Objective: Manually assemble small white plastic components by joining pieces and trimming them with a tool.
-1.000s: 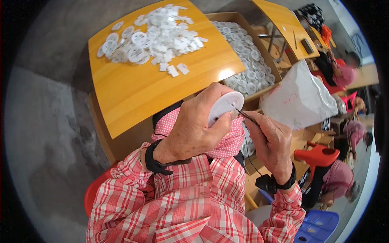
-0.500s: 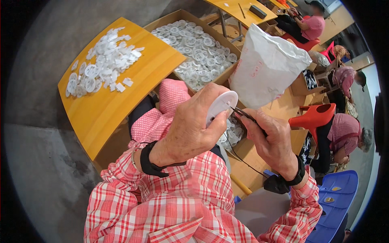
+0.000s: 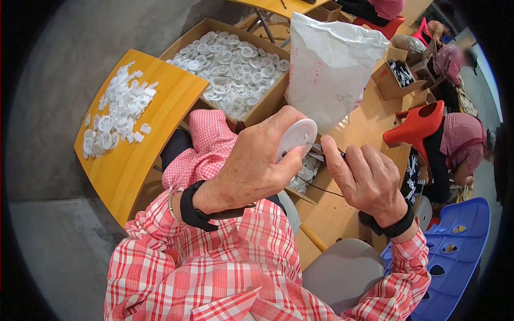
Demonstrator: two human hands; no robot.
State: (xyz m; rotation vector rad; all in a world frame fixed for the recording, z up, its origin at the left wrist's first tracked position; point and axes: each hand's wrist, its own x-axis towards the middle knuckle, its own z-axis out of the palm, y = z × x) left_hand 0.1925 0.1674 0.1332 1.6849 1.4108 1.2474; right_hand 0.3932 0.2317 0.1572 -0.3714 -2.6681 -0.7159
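My left hand [image 3: 256,159] is closed on a round white plastic disc [image 3: 297,135], pinching its rim between thumb and fingers and holding it tilted. My right hand [image 3: 367,179] is closed around a small pointed tool [image 3: 317,150] with a metallic tip and a dark handle; whether it is snips or tweezers I cannot tell. The tool's tip lies at the disc's edge, close to my left thumb. Loose white discs and small pieces form a heap [image 3: 126,104] on the yellow tabletop [image 3: 171,85] at the left.
Beyond my hands stands a cardboard box [image 3: 174,45] full of white discs, with a large white sack [image 3: 332,64] beside it. More discs lie in a box [image 3: 307,174] below my hands. At right are a blue plastic chair [image 3: 455,235], a red chair [image 3: 415,125] and several people seated.
My right hand has shifted slightly right and its fingers have spread a little around the tool. The disc stays in my left hand. The whole view has shifted.
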